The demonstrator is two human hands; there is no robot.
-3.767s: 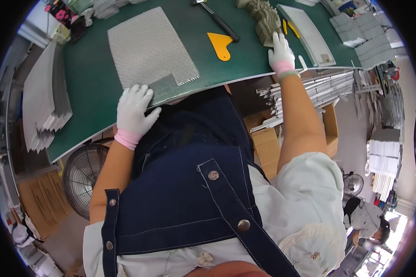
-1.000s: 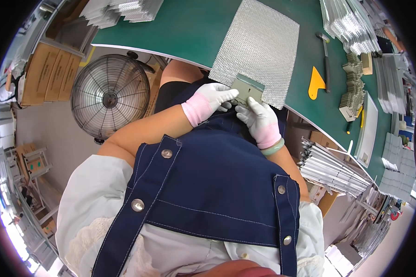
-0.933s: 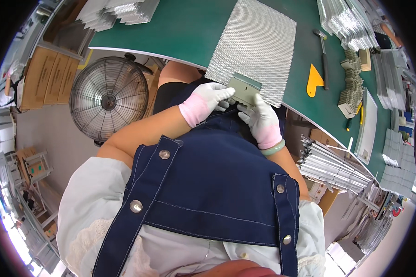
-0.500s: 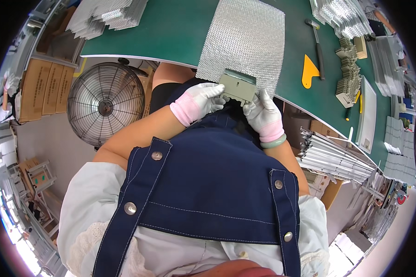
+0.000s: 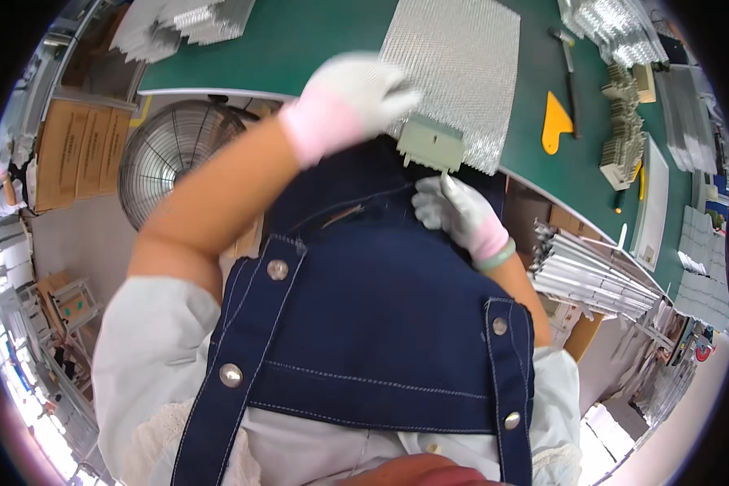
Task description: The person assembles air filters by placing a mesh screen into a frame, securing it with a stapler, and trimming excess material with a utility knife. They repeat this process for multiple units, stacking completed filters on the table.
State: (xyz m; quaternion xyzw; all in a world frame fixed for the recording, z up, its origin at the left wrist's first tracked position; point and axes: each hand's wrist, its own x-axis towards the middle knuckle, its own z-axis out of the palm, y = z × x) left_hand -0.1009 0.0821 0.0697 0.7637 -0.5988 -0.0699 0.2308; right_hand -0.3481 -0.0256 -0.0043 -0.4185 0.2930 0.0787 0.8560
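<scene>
Bearing mesh sheet [image 5: 462, 61], green table [image 5: 292, 40]

On my feed, both hands wear white gloves with pink cuffs: the left hand [image 5: 355, 89] a blurred white, the right hand [image 5: 454, 209] above a pale green bangle [image 5: 495, 256]. The slotted part [image 5: 431, 147] is a flat grey-green. I see a silver sheet [image 5: 454, 65], textured all over in fine, repeating cells, on a deep green tabletop [image 5: 316, 36]. The scraper [image 5: 555, 123] is yellow-orange, the hammer [image 5: 573, 101] black-handled, the apron [image 5: 373, 324] navy with 2 straps and pale stitching.
</scene>
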